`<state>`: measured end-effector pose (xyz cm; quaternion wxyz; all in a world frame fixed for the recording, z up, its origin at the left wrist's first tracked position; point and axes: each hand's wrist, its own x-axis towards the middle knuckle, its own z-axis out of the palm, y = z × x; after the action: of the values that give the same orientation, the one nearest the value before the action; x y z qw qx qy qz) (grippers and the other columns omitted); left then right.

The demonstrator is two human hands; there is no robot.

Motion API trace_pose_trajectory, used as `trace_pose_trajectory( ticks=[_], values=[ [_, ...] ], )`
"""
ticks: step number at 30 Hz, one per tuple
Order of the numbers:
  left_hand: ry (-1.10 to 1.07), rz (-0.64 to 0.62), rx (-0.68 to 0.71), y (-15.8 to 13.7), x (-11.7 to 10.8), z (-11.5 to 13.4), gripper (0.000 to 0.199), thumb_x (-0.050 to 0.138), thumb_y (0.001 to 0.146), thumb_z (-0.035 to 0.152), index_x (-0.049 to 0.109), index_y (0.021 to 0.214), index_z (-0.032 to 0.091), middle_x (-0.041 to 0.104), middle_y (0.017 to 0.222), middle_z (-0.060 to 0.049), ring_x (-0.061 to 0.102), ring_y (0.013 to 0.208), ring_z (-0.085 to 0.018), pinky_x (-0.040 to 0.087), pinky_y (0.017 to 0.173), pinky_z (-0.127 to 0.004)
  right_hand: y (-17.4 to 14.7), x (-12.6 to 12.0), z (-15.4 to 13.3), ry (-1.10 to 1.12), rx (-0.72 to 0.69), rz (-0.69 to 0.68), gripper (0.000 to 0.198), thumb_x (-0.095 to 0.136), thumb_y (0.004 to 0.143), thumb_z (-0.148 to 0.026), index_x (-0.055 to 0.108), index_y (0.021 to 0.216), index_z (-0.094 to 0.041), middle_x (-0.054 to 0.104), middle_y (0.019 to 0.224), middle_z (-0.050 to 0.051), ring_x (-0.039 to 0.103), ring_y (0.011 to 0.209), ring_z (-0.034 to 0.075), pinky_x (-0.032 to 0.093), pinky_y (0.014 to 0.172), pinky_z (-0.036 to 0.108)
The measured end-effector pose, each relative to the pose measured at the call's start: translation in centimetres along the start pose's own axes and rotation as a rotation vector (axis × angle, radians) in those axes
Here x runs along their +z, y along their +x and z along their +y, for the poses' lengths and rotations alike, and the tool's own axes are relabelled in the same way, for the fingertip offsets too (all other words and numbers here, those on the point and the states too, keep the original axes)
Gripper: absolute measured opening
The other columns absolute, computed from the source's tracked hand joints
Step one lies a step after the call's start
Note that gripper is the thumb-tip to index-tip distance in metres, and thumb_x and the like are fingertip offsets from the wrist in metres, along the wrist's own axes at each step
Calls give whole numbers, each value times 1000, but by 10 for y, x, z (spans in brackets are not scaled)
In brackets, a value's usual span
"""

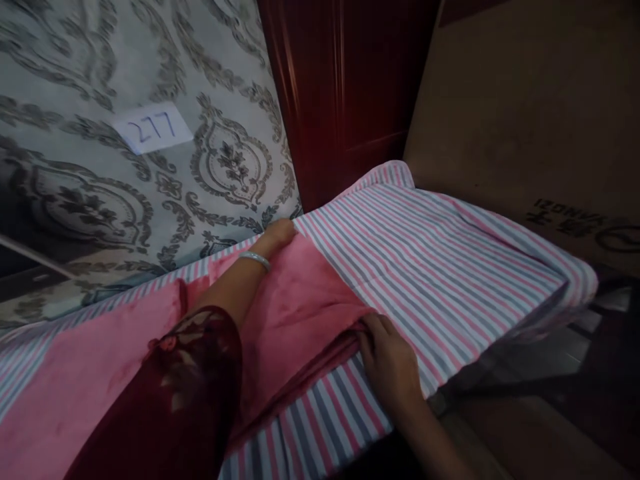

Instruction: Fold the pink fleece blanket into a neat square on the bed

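Note:
A folded pink plush blanket lies on a padded surface with a striped cover in pink, grey and white. At the blanket's far corner, by the wall, my left hand is closed on its edge; the fingertips are mostly hidden. My right hand grips the near corner, fingers curled over the layered edge. Another pink plush piece lies to the left, and my sleeved left arm partly covers it, so I cannot tell whether the two are joined.
Behind is a patterned wall bearing a paper labelled 277. A dark red door-like panel and a large cardboard sheet stand at the far end. The striped surface's near edge drops to a dim floor at lower right.

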<state>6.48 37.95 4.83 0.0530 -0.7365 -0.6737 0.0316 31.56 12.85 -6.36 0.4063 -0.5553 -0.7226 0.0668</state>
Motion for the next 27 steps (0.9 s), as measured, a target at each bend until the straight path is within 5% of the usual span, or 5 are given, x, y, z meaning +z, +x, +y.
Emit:
trace_pose_trajectory(
  ticks=[5, 13, 22, 27],
  values=[
    [-2, -77, -25, 23, 20, -12, 37, 52, 94, 37, 77, 105, 12, 76, 110, -18, 69, 111, -30, 52, 93, -34, 2, -5, 0, -16, 49, -41, 19, 49, 95, -18, 60, 110, -22, 68, 97, 6, 64, 72, 19, 42, 57, 29],
    [-159, 162, -237, 16, 41, -12, 43, 38, 100, 32, 68, 122, 11, 71, 123, -21, 67, 115, -29, 51, 97, -39, -5, -11, 4, 95, 88, 69, 17, 42, 91, -17, 54, 103, -23, 67, 89, 5, 66, 73, 20, 46, 59, 30],
    [-236, 146, -265, 12, 54, -8, 39, 38, 101, 37, 65, 124, 21, 71, 122, -15, 64, 115, -28, 48, 97, -38, -4, -10, 6, 133, 217, 28, 17, 48, 89, -24, 53, 105, -23, 66, 87, 3, 62, 67, 19, 47, 59, 30],
    [-313, 202, -166, -7, 35, -5, 37, 43, 99, 33, 61, 125, 14, 67, 122, -17, 60, 113, -28, 45, 99, -40, 0, -8, 8, 174, 214, 94, 42, 53, 88, -28, 51, 129, -20, 62, 121, 13, 64, 86, 22, 54, 71, 36]
  ],
)
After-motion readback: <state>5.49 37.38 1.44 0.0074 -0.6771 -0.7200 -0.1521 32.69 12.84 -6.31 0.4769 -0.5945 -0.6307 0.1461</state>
